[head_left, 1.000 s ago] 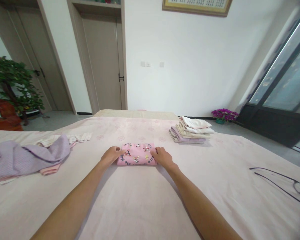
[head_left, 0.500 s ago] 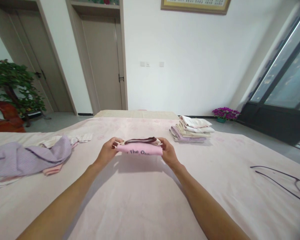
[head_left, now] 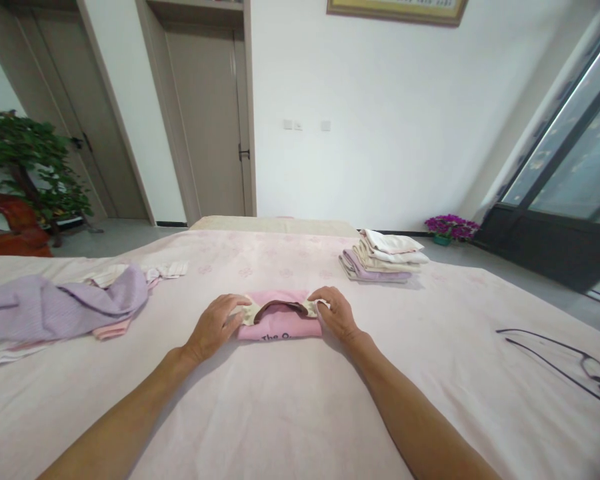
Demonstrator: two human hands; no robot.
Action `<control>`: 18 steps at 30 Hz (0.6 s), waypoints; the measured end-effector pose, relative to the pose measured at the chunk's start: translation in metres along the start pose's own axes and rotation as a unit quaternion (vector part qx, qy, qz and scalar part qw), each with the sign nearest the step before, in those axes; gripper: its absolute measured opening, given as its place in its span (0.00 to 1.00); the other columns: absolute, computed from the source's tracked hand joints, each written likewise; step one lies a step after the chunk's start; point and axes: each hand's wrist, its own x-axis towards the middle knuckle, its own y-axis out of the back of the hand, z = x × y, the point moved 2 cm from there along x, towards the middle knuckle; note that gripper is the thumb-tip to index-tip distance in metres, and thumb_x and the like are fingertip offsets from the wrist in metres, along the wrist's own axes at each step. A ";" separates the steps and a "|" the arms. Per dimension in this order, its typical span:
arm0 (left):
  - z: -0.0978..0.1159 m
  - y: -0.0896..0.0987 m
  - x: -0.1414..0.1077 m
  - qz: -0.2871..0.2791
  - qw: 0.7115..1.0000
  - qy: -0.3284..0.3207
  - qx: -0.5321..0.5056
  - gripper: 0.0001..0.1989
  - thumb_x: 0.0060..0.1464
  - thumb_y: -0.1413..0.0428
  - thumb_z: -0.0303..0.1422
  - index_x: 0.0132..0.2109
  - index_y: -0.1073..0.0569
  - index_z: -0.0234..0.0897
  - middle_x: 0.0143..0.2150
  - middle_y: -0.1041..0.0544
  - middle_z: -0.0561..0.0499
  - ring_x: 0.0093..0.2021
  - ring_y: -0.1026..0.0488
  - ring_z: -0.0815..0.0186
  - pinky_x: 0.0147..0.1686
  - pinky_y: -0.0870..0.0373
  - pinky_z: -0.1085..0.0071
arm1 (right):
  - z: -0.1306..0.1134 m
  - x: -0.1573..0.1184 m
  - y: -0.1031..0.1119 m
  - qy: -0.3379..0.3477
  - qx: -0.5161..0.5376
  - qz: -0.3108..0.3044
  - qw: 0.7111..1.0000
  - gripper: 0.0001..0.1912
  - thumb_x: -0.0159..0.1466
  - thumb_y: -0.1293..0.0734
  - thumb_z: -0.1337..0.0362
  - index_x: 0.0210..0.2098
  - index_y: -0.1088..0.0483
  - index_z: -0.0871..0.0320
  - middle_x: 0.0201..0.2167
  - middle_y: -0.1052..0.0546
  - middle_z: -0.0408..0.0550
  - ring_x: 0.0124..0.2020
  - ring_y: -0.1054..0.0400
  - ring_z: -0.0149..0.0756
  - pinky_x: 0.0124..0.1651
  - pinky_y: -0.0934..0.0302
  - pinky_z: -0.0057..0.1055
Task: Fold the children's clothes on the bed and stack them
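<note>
A pink folded garment (head_left: 280,327) with dark lettering, cream shoulder parts and a brown neckline lies on the pale pink bed cover (head_left: 290,413). My left hand (head_left: 219,324) has its fingers on the garment's left end, thumb below and fingers above, closed round the edge. At the right end, my right hand (head_left: 336,313) pinches the cream part in the same way. The undersides of the fingertips are partly hidden.
A stack of folded clothes (head_left: 385,257) stands at the back right. Loose lavender and pink clothes (head_left: 65,303) lie at the left. Black-framed glasses (head_left: 587,367) rest at the right edge. Beyond the bed are a plant (head_left: 30,160) and purple flowers (head_left: 450,227).
Both hands have lowered the pink garment from just above the cover onto it. Its upper side with the brown neckline now shows more.
</note>
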 end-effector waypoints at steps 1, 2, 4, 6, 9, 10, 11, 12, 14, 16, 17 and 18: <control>0.005 -0.001 0.000 -0.010 1.000 -0.011 0.005 0.14 0.64 0.50 0.36 0.54 0.30 0.39 0.52 0.26 0.47 0.54 0.32 0.60 0.55 0.37 0.62 | -0.006 0.002 0.001 0.014 0.012 0.011 1.000 0.16 0.59 0.39 0.73 0.41 0.25 0.54 0.41 0.22 0.48 0.45 0.32 0.40 0.52 0.41 0.37; 0.009 -0.003 0.000 -0.026 0.999 -0.024 0.014 0.18 0.64 0.49 0.39 0.58 0.32 0.40 0.53 0.26 0.46 0.54 0.32 0.60 0.55 0.38 0.61 | -0.012 0.003 0.001 0.034 0.024 0.005 0.999 0.17 0.61 0.39 0.72 0.46 0.25 0.54 0.44 0.22 0.49 0.47 0.33 0.40 0.54 0.42 0.39; 0.015 -0.006 0.000 -0.069 0.995 -0.052 0.040 0.24 0.61 0.47 0.44 0.61 0.34 0.40 0.52 0.26 0.46 0.52 0.32 0.58 0.53 0.37 0.60 | -0.023 0.003 0.000 0.082 0.034 -0.058 0.994 0.17 0.61 0.38 0.71 0.47 0.25 0.54 0.45 0.23 0.49 0.47 0.33 0.40 0.53 0.42 0.39; 0.019 -0.009 -0.002 -0.106 0.989 -0.078 0.071 0.26 0.58 0.43 0.48 0.59 0.31 0.41 0.48 0.25 0.46 0.48 0.31 0.57 0.49 0.36 0.60 | -0.029 0.001 -0.003 0.106 0.021 -0.135 0.985 0.17 0.58 0.38 0.73 0.41 0.22 0.53 0.40 0.22 0.47 0.42 0.32 0.39 0.49 0.41 0.37; 0.020 -0.006 -0.005 -0.115 0.984 -0.098 0.096 0.20 0.56 0.41 0.45 0.52 0.27 0.41 0.44 0.26 0.47 0.45 0.31 0.57 0.47 0.36 0.61 | -0.029 -0.003 -0.006 0.085 -0.014 -0.172 0.981 0.17 0.54 0.39 0.76 0.32 0.22 0.54 0.32 0.23 0.45 0.36 0.34 0.36 0.45 0.42 0.35; 0.021 -0.005 -0.006 -0.110 0.984 -0.099 0.097 0.17 0.57 0.41 0.41 0.51 0.27 0.41 0.44 0.26 0.47 0.46 0.31 0.57 0.47 0.36 0.62 | -0.029 -0.003 -0.005 0.074 -0.021 -0.164 0.984 0.16 0.53 0.39 0.76 0.30 0.22 0.55 0.31 0.24 0.45 0.36 0.34 0.37 0.45 0.42 0.35; 0.022 -0.005 -0.007 -0.102 0.985 -0.100 0.095 0.14 0.57 0.42 0.38 0.50 0.27 0.40 0.45 0.26 0.47 0.46 0.31 0.58 0.47 0.36 0.62 | -0.029 -0.004 -0.005 0.067 -0.022 -0.152 0.986 0.16 0.54 0.39 0.76 0.29 0.23 0.55 0.30 0.24 0.45 0.36 0.34 0.37 0.46 0.42 0.35; 0.023 -0.004 -0.007 -0.094 0.986 -0.101 0.094 0.12 0.58 0.43 0.34 0.49 0.27 0.39 0.45 0.26 0.47 0.46 0.31 0.58 0.47 0.36 0.62 | -0.032 -0.003 -0.004 0.064 -0.019 -0.140 0.988 0.15 0.55 0.39 0.75 0.31 0.23 0.55 0.32 0.23 0.46 0.37 0.33 0.37 0.47 0.42 0.36; 0.024 -0.006 -0.007 -0.080 0.987 -0.105 0.094 0.10 0.57 0.45 0.28 0.47 0.27 0.38 0.45 0.25 0.47 0.46 0.30 0.59 0.47 0.35 0.63 | -0.040 -0.003 -0.003 0.075 -0.012 -0.126 0.989 0.14 0.59 0.38 0.71 0.41 0.23 0.55 0.41 0.22 0.49 0.45 0.33 0.40 0.52 0.42 0.38; 0.025 -0.009 -0.007 -0.065 0.987 -0.112 0.098 0.09 0.57 0.46 0.26 0.45 0.27 0.38 0.43 0.24 0.47 0.44 0.29 0.60 0.47 0.35 0.63 | -0.051 -0.003 -0.007 0.097 -0.018 -0.142 0.985 0.23 0.63 0.35 0.61 0.57 0.31 0.56 0.56 0.28 0.54 0.57 0.37 0.44 0.59 0.46 0.41; 0.024 -0.010 -0.006 -0.057 0.987 -0.117 0.099 0.09 0.58 0.46 0.26 0.45 0.27 0.37 0.43 0.23 0.48 0.44 0.29 0.60 0.46 0.35 0.63 | -0.057 -0.004 -0.011 0.105 -0.029 -0.160 0.981 0.31 0.62 0.33 0.56 0.63 0.38 0.57 0.62 0.33 0.56 0.61 0.41 0.46 0.62 0.49 0.44; 0.024 -0.011 -0.006 -0.047 0.986 -0.123 0.099 0.09 0.58 0.46 0.26 0.45 0.27 0.37 0.43 0.23 0.48 0.44 0.29 0.61 0.46 0.34 0.63 | -0.062 -0.006 -0.016 0.108 -0.044 -0.180 0.977 0.38 0.61 0.32 0.52 0.66 0.43 0.58 0.66 0.38 0.57 0.65 0.46 0.49 0.65 0.52 0.46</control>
